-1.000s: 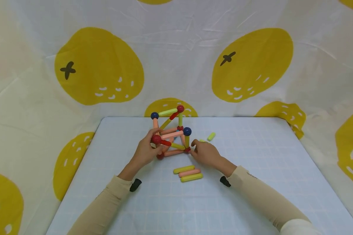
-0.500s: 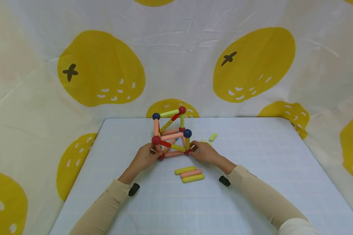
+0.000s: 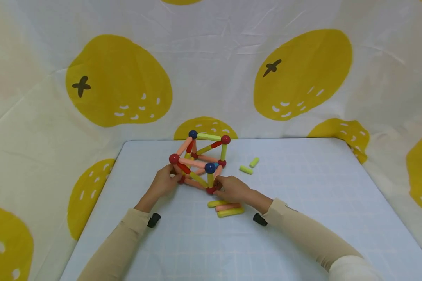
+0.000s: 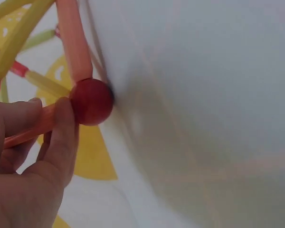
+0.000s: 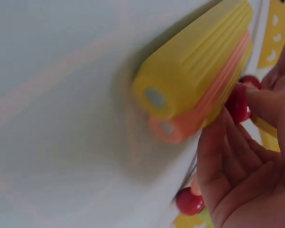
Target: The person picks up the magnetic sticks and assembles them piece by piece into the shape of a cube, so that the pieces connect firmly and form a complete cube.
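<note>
A box-like frame of magnetic rods and balls (image 3: 210, 168) stands on the table, with salmon, yellow, lime and red rods between red and blue balls. On its left side my left hand (image 3: 163, 181) pinches an upright salmon rod (image 4: 35, 126) just above the lower red ball (image 4: 91, 102). At the near right corner my right hand (image 3: 232, 189) pinches the bottom red ball (image 5: 237, 102) with thumb and fingers. A blue ball tops the yellow upright above that corner. My right fingers partly cover the pinched ball.
Two loose yellow rods (image 3: 231, 212) and a salmon rod (image 3: 225, 207) lie together in front of the frame, close under my right hand. Two short lime rods (image 3: 246, 170) rest to its right. A patterned cloth (image 3: 214, 93) hangs behind the table.
The frame has turned clockwise as seen from above, its near right corner coming left and towards me. My left hand has dropped from the upper red ball to the lower rod; my right hand followed the corner.
</note>
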The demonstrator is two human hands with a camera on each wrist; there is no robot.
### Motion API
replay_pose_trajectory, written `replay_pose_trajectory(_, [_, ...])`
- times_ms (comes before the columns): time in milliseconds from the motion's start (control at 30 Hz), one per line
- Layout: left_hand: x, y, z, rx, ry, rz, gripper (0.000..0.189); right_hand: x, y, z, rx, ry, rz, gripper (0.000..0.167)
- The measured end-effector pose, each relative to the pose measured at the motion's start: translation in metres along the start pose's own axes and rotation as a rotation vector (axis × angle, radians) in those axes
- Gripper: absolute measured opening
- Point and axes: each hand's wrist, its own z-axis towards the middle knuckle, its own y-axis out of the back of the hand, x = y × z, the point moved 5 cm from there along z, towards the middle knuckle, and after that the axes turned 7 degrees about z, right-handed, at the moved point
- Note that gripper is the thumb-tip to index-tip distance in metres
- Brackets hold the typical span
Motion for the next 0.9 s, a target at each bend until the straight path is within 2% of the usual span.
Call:
replay_pose_trajectory(133, [0.009,0.004,0.015,-0.001,-0.002,0.002,0.025,0.015,-0.008,0.002,0.037,0.035,0.005,0.024])
replay_pose_trajectory(300, [0.013,0.007,0.035,0.025,-0.02,0.011,0.033,0.029,-0.014,0.006,0.053,0.062,0.009,0.028])
replay_pose_trajectory(433, [0.013,0.009,0.05,0.052,-0.032,0.023,0.035,0.037,-0.019,0.011,0.043,0.086,0.012,0.029])
replay_pose_trajectory(600, [0.015,0.011,0.066,0.07,-0.082,0.026,0.04,0.043,-0.027,0.02,0.024,0.091,0.02,0.028])
replay_pose_trajectory(800, [0.013,0.012,0.072,0.086,-0.1,-0.047,0.043,0.042,-0.03,0.023,0.034,0.071,0.025,0.031])
replay_pose_trajectory(900, [0.014,0.014,0.069,0.053,-0.083,-0.087,0.048,0.036,-0.02,0.014,0.016,0.079,0.034,0.031])
